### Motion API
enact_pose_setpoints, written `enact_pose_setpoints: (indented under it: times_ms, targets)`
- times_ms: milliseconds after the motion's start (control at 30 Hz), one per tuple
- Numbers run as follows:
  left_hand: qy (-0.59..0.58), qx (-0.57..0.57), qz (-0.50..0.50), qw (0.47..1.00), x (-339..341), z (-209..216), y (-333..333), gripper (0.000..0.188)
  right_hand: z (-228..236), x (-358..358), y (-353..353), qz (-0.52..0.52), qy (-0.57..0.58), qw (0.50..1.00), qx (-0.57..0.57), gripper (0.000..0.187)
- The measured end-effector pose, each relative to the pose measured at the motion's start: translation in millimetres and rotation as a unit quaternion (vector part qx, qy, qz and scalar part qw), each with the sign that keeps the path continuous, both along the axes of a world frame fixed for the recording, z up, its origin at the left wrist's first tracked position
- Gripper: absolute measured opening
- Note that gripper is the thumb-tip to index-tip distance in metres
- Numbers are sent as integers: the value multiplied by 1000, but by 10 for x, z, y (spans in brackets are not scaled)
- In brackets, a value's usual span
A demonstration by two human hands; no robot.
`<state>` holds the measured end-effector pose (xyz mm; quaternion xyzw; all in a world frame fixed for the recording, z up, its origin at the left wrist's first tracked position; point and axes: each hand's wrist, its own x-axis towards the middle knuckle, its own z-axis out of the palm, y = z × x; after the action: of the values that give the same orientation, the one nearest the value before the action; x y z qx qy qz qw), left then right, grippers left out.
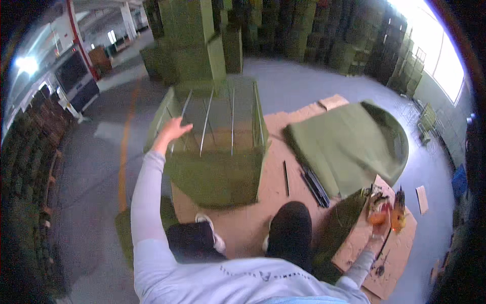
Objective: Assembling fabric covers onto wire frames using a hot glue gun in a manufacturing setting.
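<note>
Left hand point(174, 129), fingers spread and released, rests on the green frame box point(217, 152); right hand point(377, 223) grasps an orange tool point(378, 215).

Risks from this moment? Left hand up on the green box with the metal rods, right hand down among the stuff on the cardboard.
1. The left hand reaches across the open green fabric-covered box, over thin metal rods; fingers could catch between them.
2. The right hand is low among orange items on the brown cardboard sheet, at the edge of view, so it may knock them.
3. Loose dark metal bars lie near the feet: a trip hazard.
</note>
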<state>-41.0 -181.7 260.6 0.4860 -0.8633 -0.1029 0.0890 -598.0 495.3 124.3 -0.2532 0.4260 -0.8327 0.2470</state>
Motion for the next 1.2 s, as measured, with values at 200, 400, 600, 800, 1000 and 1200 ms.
enact_pose_setpoints:
  times_ms: [200, 400, 600, 800, 1000, 1200]
  targets:
    - [148, 61, 23, 987, -74, -234, -423, 83, 358, 149, -1374, -73, -2, 996, 54, 34]
    - [355, 377, 138, 844, -122, -38, -343, 68, 874, 1001, -2626, 128, 50, 988, 67, 46]
    - [423, 377, 205, 798, -319, -329, -479, 27, 1064, 1474, -2940, 203, 66, 974, 72, 44]
    - [546, 405, 218, 701, -222, -287, -455, 22, 1258, 1545, -2849, 286, 72, 954, 57, 33]
    - [561, 413, 205, 687, -488, -95, -125, 17, 1378, 1521, -2549, 284, 108, 950, 70, 36]
    - [622, 448, 168, 620, -446, 123, 179, 15, 1586, 1724, -2372, 311, 122, 941, 54, 41]
